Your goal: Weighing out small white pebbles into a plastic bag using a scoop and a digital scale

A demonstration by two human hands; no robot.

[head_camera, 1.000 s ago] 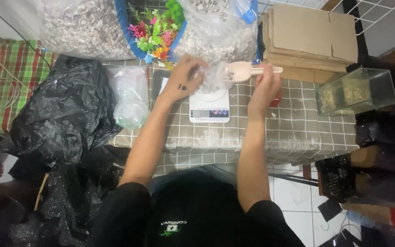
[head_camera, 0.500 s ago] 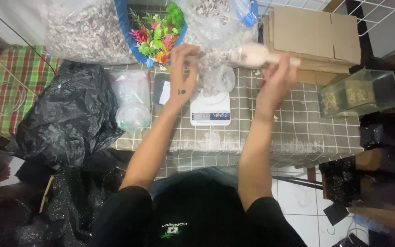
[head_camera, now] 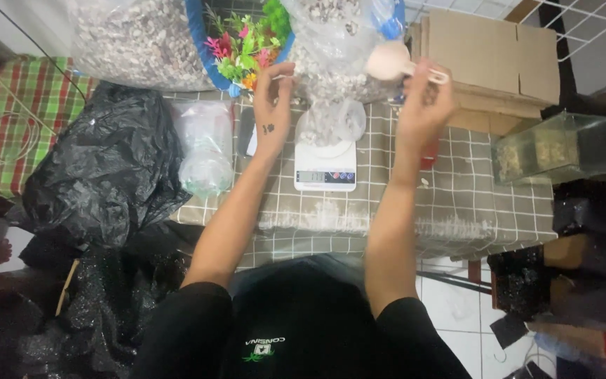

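My right hand [head_camera: 422,102] grips the handle of a beige plastic scoop [head_camera: 387,62], whose bowl rests against a large clear bag of pale gravel [head_camera: 334,38] at the back of the table. My left hand [head_camera: 273,102] pinches the plastic edge of that bag on its left side. Between my hands, a small clear bag [head_camera: 331,121] holding some gravel stands on a white digital kitchen scale [head_camera: 325,170].
A grey checked tablecloth [head_camera: 457,203] covers the table. A crumpled black plastic bag [head_camera: 99,175] and a bundle of clear bags [head_camera: 205,147] lie at left. Behind are a gravel sack [head_camera: 135,35], a blue basin of plastic plants [head_camera: 247,38] and a cardboard box [head_camera: 499,56]. A glass tank [head_camera: 555,147] sits at right.
Both hands have lifted away from the scale toward the large gravel bag. The scoop went from over the small bag up against the big one.
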